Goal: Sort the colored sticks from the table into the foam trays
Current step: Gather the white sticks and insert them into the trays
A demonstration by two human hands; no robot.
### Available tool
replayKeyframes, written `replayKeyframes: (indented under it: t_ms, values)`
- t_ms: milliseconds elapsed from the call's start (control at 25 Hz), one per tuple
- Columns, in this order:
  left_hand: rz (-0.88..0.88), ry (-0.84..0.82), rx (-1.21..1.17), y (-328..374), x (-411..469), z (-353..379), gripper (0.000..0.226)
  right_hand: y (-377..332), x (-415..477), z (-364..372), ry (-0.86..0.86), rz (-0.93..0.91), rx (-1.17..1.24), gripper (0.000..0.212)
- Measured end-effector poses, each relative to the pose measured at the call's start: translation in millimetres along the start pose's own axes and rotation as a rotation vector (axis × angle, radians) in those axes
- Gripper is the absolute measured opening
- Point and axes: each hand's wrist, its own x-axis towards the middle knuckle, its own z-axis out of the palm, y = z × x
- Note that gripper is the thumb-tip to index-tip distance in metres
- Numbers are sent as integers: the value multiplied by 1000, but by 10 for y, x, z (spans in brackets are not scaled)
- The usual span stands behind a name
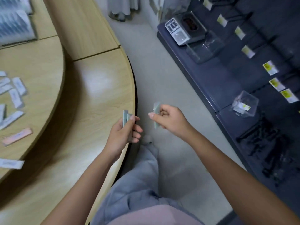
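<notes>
Pale green flat sticks point(125, 118) stand upright in your left hand point(123, 135), two of them side by side as far as the blur allows, with your thumb pressed along their near face and your fingers curled round behind them. That hand sits right over the dark curved right edge of the round light-wood table point(97, 95). Your right hand point(168, 120) is off the table, near the left one but apart from it, over the grey floor point(162, 75). Its fingers are curled tight into the palm round one more pale green stick point(156, 108), whose ends poke out above and below the fist, while the thumb points left toward the other hand. At the far left corner of the table lie the white foam trays point(14, 25). They show blue-white rows inside, but they are too smeared to tell what fills them. Along the left edge a loose scatter of white flat sticks point(16, 93) lies at mixed angles, some touching. A single pink flat stick point(17, 136) lies nearer you, and another white stick point(10, 163) lies nearer still. To your right runs a dark shelf unit point(243, 88) with a clear plastic box point(246, 103) on it.
</notes>
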Motion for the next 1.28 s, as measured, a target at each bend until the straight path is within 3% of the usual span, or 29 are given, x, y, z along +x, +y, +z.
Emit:
replayKeyframes:
  t_ms: [160, 320, 440, 760, 960, 1280]
  values:
    - [26, 24, 17, 447, 901, 358, 32, 9, 688, -468, -4, 34, -24, 34]
    - [98, 34, 84, 1286, 1830, 718, 30, -206, 1517, -1092, -18, 46, -63, 21]
    - [131, 78, 113, 1747, 2430, 852, 32, -369, 2180, -1418, -25, 4, -82, 23]
    - [82, 396, -14, 2432, 3994, 981, 31, -833, 4396, -2009, -226, -79, -133, 27]
    - [37, 600, -215, 2682, 4506, 854, 28, -1679, 5624, -1836, -488, -216, -255, 25]
    - [0, 942, -436, 3009, 5002, -287, 24, -2612, 6862, -553, -847, -348, -480, 20]
